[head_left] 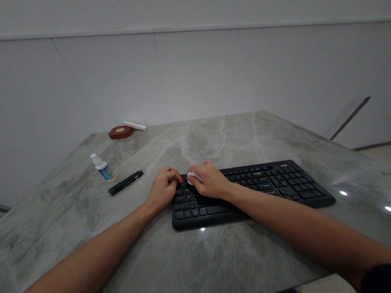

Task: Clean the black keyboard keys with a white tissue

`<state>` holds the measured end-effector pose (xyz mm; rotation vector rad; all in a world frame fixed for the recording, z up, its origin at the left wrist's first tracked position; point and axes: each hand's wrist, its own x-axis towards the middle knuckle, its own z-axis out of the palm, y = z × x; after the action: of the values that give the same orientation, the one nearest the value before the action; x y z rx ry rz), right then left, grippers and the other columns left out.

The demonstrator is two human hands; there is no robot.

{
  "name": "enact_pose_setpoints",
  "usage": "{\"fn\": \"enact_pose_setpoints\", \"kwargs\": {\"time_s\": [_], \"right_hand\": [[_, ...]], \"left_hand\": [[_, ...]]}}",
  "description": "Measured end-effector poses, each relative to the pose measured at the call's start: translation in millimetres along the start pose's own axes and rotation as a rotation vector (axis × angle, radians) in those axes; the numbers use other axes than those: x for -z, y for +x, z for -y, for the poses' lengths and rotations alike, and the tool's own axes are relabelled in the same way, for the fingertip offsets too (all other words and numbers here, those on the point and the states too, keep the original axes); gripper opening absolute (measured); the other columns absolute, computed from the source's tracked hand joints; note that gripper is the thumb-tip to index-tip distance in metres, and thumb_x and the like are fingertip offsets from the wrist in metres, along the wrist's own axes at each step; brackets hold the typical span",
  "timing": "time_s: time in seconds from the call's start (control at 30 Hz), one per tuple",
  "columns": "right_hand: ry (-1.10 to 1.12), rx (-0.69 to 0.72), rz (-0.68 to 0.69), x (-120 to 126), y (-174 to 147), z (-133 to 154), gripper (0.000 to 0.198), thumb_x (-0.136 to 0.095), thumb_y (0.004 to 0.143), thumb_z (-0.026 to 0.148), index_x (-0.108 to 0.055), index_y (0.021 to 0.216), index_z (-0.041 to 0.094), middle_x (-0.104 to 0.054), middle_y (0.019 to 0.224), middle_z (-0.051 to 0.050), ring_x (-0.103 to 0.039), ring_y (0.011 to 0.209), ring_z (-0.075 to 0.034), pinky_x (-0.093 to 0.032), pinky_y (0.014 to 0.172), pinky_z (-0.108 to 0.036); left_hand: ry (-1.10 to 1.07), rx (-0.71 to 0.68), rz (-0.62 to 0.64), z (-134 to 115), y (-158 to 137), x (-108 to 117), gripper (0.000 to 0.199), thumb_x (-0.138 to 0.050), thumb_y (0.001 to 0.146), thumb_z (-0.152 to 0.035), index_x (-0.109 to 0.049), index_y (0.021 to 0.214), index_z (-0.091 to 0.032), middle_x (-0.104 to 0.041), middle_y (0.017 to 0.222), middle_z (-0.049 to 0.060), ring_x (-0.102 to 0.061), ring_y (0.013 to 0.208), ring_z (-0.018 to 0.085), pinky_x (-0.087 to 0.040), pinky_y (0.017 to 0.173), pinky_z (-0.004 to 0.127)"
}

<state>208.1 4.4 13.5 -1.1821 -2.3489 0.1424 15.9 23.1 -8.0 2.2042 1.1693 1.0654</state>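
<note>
A black keyboard [265, 187] lies on the marble-patterned table. My left hand [164, 186] is at its upper left corner, fingers curled and closed at the edge. Over the left part of the keys, my right hand [210, 180] is closed around a small white wad [193, 177], which looks like tissue or cloth. The wad touches or hovers just over the upper left keys; I cannot tell which. My right palm and wrist hide the keys beneath them.
Left of the keyboard are a black brush-like tool [125, 182] and a small white-capped spray bottle [103, 168]. A reddish-brown case [120, 132] and a flat white item [134, 125] lie at the far left edge. The grey table [207, 265] stands against a pale wall [202, 72].
</note>
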Motion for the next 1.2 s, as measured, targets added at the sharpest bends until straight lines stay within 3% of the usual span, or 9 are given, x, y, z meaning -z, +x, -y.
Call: {"fn": "enact_pose_setpoints", "kwargs": {"time_s": [0.13, 0.33, 0.53, 0.7, 0.9, 1.07, 1.2], "right_hand": [[0.032, 0.101, 0.036, -0.9, -0.1, -0.5, 0.014, -0.052, 0.091, 0.023, -0.064, 0.094, 0.016, -0.071, 0.085, -0.005, -0.062, 0.079, -0.018, -0.034, 0.078, -0.033], [-0.008, 0.010, -0.010, -1.3, 0.0, -0.2, 0.016, -0.050, 0.092, 0.024, -0.064, 0.091, 0.016, -0.072, 0.085, -0.006, -0.061, 0.074, -0.017, -0.032, 0.081, -0.035], [0.024, 0.099, 0.031, -0.2, -0.1, 0.5, 0.014, -0.051, 0.091, 0.023, -0.064, 0.093, 0.017, -0.071, 0.084, -0.004, -0.061, 0.078, -0.017, -0.033, 0.079, -0.033], [-0.021, -0.022, -0.018, -1.8, 0.8, -0.6, 0.017, -0.050, 0.093, 0.025, -0.064, 0.090, 0.016, -0.071, 0.083, -0.006, -0.061, 0.073, -0.018, -0.033, 0.081, -0.035], [0.017, 0.058, 0.017, -0.9, 0.0, 0.0, 0.014, -0.051, 0.092, 0.024, -0.064, 0.093, 0.017, -0.072, 0.087, -0.005, -0.062, 0.079, -0.018, -0.032, 0.082, -0.034], [-0.018, -0.036, -0.011, -0.1, -0.3, 0.3, 0.017, -0.049, 0.093, 0.024, -0.064, 0.092, 0.016, -0.071, 0.083, -0.006, -0.061, 0.074, -0.018, -0.033, 0.082, -0.035], [0.023, 0.061, 0.023, -0.5, -0.3, -0.1, 0.015, -0.050, 0.092, 0.024, -0.064, 0.096, 0.018, -0.071, 0.086, -0.004, -0.062, 0.079, -0.018, -0.033, 0.080, -0.033]], "left_hand": [[-0.007, -0.010, 0.010, -0.3, 0.0, 0.3, 0.025, -0.045, 0.070, -0.003, -0.065, 0.066, -0.018, -0.061, 0.082, 0.003, -0.059, 0.085, 0.019, -0.046, 0.083, 0.034], [0.006, -0.002, -0.001, 1.2, 0.1, -1.1, 0.026, -0.045, 0.070, -0.003, -0.065, 0.065, -0.018, -0.061, 0.083, 0.003, -0.058, 0.085, 0.018, -0.047, 0.083, 0.034], [0.008, -0.004, 0.000, 0.4, 0.3, 0.0, 0.026, -0.044, 0.070, -0.002, -0.065, 0.065, -0.018, -0.061, 0.082, 0.003, -0.059, 0.085, 0.019, -0.047, 0.083, 0.035], [0.010, 0.004, 0.007, -0.5, 0.0, 0.4, 0.025, -0.044, 0.069, -0.004, -0.064, 0.065, -0.018, -0.061, 0.082, 0.003, -0.058, 0.084, 0.019, -0.047, 0.082, 0.034], [0.007, -0.004, -0.004, 1.4, -0.5, -0.7, 0.026, -0.044, 0.070, -0.003, -0.064, 0.066, -0.018, -0.061, 0.083, 0.003, -0.058, 0.086, 0.019, -0.047, 0.083, 0.034], [0.012, 0.000, 0.005, 0.7, 0.0, -0.3, 0.025, -0.045, 0.069, -0.003, -0.064, 0.065, -0.018, -0.061, 0.082, 0.003, -0.058, 0.084, 0.019, -0.047, 0.082, 0.035], [0.014, 0.006, 0.009, -1.0, 0.0, 0.2, 0.025, -0.044, 0.069, -0.003, -0.064, 0.065, -0.018, -0.061, 0.081, 0.003, -0.058, 0.084, 0.018, -0.047, 0.082, 0.034]]}}
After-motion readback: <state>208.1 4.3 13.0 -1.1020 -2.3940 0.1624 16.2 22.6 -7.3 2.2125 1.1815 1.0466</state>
